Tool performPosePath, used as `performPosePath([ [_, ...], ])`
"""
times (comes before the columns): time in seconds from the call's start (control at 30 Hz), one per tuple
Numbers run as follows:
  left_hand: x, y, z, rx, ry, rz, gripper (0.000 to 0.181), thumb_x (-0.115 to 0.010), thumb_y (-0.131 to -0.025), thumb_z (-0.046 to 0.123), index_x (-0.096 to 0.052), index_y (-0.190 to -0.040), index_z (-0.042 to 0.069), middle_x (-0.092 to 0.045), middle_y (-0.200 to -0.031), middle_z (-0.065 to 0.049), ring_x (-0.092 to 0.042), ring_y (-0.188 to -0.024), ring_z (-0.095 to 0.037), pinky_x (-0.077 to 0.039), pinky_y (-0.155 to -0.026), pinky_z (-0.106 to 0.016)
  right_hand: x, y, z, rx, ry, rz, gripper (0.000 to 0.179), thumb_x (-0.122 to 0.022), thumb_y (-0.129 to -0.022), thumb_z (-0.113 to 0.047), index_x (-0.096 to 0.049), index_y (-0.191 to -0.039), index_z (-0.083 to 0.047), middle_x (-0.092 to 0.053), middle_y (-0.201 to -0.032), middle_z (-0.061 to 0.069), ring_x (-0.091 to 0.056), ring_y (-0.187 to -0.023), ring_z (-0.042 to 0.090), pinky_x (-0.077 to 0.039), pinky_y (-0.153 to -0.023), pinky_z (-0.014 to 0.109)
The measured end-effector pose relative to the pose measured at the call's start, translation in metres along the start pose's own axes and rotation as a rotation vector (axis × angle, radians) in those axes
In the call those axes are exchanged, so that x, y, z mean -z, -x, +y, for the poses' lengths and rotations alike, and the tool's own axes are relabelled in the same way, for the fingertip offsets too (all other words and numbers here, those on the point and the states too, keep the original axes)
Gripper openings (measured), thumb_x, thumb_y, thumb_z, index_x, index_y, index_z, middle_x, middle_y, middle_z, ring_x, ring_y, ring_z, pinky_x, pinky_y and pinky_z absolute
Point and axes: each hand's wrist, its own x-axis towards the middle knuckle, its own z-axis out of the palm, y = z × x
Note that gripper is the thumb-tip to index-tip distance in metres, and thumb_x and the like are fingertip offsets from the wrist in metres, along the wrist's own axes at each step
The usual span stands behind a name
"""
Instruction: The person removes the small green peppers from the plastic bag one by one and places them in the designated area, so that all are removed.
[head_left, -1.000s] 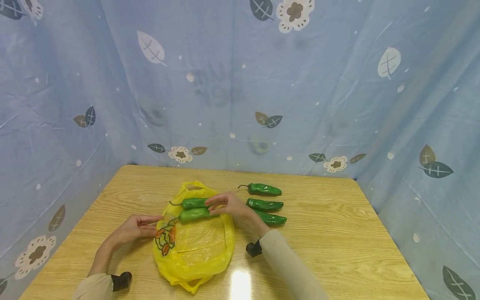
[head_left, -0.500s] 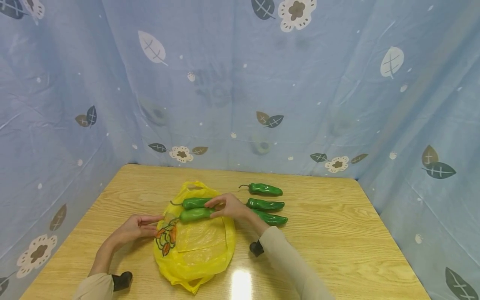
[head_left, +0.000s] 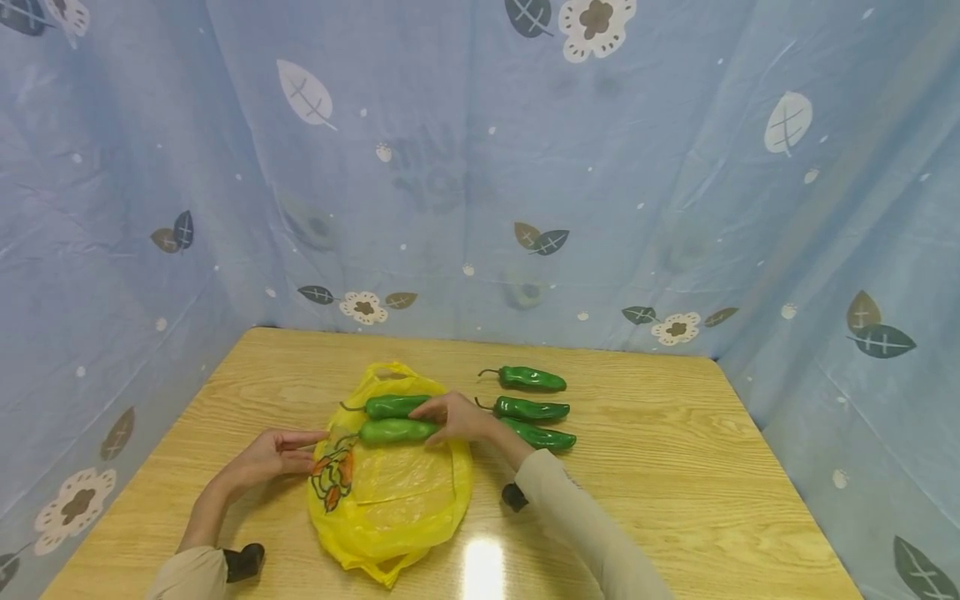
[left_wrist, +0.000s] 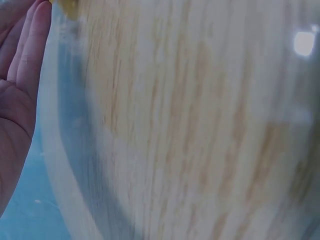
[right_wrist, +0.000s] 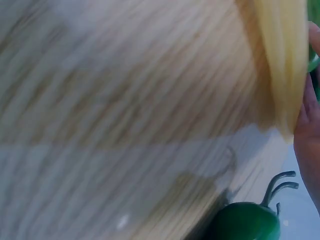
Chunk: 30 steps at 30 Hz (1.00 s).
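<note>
Bag point(head_left: 405, 483), yellow and spread flat, lies on the worktop point(head_left: 660, 467) left of centre in the lower half of the head view; across its upper part lie the dark pepper point(head_left: 390, 407) and, just below it, the pale pepper point(head_left: 393, 431), both stems to the left; the left hand point(head_left: 272, 456), at lower left, touches the bag's left edge with straight fingers, its grip released; the right hand point(head_left: 459, 417), near the middle, has fingers at the dark pepper's right end and thumb by the pale pepper's; whether its grip pinches either, I cannot tell; right of it lie the top pepper point(head_left: 532, 379), the middle pepper point(head_left: 531, 409) and the bottom pepper point(head_left: 540, 435), the last partly hidden by the right forearm point(head_left: 512, 443); a blue curtain point(head_left: 465, 167) with printed leaves and flowers fills the upper frame.
</note>
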Motion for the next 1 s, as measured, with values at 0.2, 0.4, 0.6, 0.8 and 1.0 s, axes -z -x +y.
performPosePath([
  [0.2,0.001,0.001,0.001,0.002,-0.005,0.006,0.056,-0.065,-0.092,0.011,-0.042,-0.136,-0.014,-0.032,-0.141,-0.039,-0.050,-0.117,-0.049,-0.054,-0.086,-0.029,-0.005,-0.001,-0.001,-0.045,0.098,0.013,0.050,-0.082,-0.076,-0.013,-0.066,-0.123,-0.012,-0.064,-0.125,0.002,-0.059,-0.113,0.014,-0.048,-0.091,0.018],
  [0.4,0.000,0.000,0.001,0.007,0.002,0.007,0.056,-0.065,-0.092,0.011,-0.042,-0.137,-0.014,-0.031,-0.142,-0.038,-0.049,-0.118,-0.050,-0.054,-0.087,-0.029,-0.011,-0.004,-0.002,-0.053,0.180,0.052,0.052,-0.084,-0.074,-0.023,-0.067,-0.122,-0.012,-0.066,-0.120,0.002,-0.062,-0.105,0.012,-0.050,-0.084,0.016],
  [0.6,-0.001,-0.001,0.001,0.014,0.015,-0.001,0.057,-0.065,-0.091,0.011,-0.042,-0.137,-0.014,-0.030,-0.142,-0.038,-0.048,-0.119,-0.050,-0.054,-0.087,-0.031,-0.011,-0.003,-0.005,-0.080,0.173,0.067,0.054,-0.085,-0.072,-0.023,-0.067,-0.121,-0.013,-0.066,-0.120,0.000,-0.061,-0.108,0.011,-0.049,-0.090,0.019],
  [0.8,0.000,0.000,0.000,0.003,0.011,-0.004,0.056,-0.064,-0.092,0.010,-0.041,-0.137,-0.014,-0.030,-0.142,-0.039,-0.046,-0.119,-0.052,-0.054,-0.087,-0.030,-0.011,0.002,-0.008,-0.081,0.034,0.101,0.055,-0.086,-0.070,-0.019,-0.068,-0.121,-0.013,-0.066,-0.121,-0.001,-0.058,-0.114,0.012,-0.045,-0.099,0.025],
  [1.0,-0.001,0.000,0.000,0.006,0.004,0.001,0.056,-0.065,-0.092,0.011,-0.042,-0.136,-0.014,-0.031,-0.141,-0.038,-0.048,-0.118,-0.050,-0.054,-0.087,-0.028,-0.014,0.012,-0.008,-0.068,-0.103,0.194,0.052,-0.085,-0.072,-0.018,-0.068,-0.121,-0.016,-0.066,-0.121,-0.003,-0.056,-0.118,0.015,-0.044,-0.101,0.031],
])
